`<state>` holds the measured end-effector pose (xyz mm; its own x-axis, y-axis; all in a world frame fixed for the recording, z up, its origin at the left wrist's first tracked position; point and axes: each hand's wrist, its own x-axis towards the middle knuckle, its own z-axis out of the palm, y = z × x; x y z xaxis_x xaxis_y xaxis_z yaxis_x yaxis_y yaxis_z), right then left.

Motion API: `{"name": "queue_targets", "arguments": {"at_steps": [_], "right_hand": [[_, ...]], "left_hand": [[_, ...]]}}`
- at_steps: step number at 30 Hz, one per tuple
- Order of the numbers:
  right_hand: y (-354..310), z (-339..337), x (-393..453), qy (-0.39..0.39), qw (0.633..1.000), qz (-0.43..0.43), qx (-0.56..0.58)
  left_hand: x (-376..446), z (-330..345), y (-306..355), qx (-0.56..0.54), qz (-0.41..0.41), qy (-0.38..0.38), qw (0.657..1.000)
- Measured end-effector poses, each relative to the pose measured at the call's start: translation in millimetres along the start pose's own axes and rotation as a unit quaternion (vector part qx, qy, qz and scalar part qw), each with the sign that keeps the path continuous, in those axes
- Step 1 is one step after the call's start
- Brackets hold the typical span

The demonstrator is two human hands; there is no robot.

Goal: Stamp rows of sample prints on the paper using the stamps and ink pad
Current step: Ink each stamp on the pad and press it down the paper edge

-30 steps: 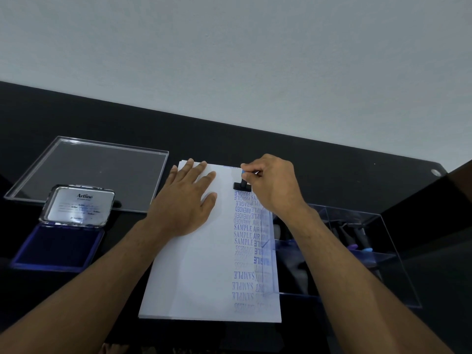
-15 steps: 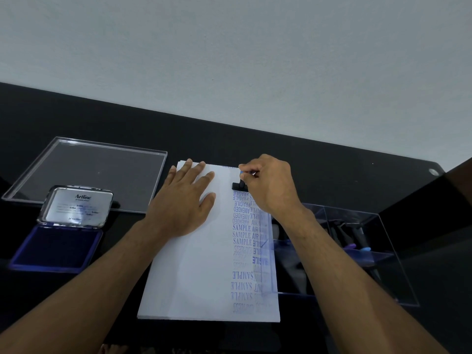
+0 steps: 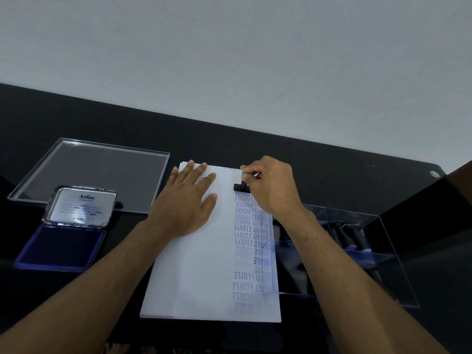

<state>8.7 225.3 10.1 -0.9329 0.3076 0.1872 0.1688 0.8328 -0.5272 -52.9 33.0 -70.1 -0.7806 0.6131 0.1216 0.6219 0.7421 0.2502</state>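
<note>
Gripping stamp, right hand presses paper.

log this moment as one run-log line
step: stamping | right hand: grips stamp on paper, top of print column | left hand: flat on paper | ink pad: open, left

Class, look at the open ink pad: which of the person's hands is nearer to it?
Left. The left hand lies flat on the paper, right of the ink pad; the right hand is farther right, gripping the stamp.

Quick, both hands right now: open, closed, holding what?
Left hand: open, fingers straight, pressing flat on the paper.
Right hand: closed, pinching the black stamp against the paper.
</note>
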Motion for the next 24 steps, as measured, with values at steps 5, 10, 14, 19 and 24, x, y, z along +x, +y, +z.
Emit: {"name": "queue_targets", "arguments": {"at_steps": [5, 10, 14, 19, 24], "right_hand": [[1.3, 0.9, -1.0, 0.003, 1.0, -0.004, 0.0], [8.0, -7.5, -4.9, 0.086, 0.994, 0.003, 0.072], [18.7, -18.0, -8.4, 0.177, 0.954, 0.103, 0.218], [21.8, -26.5, -11.3, 0.175, 0.912, 0.191, 0.319], [20.5, -25.9, -12.9, 0.158, 0.911, 0.189, 0.33]], "left_hand": [[-0.3, -0.8, 0.5, -0.001, 0.001, -0.001, 1.0], [-0.7, -2.1, 0.7, -0.002, -0.001, -0.007, 1.0], [-0.9, -2.6, 1.3, -0.008, 0.0, -0.008, 1.0], [-1.0, -0.5, 0.4, 0.002, 0.0, -0.001, 1.0], [-0.4, -0.4, -0.1, 0.005, -0.003, -0.004, 1.0]]}}
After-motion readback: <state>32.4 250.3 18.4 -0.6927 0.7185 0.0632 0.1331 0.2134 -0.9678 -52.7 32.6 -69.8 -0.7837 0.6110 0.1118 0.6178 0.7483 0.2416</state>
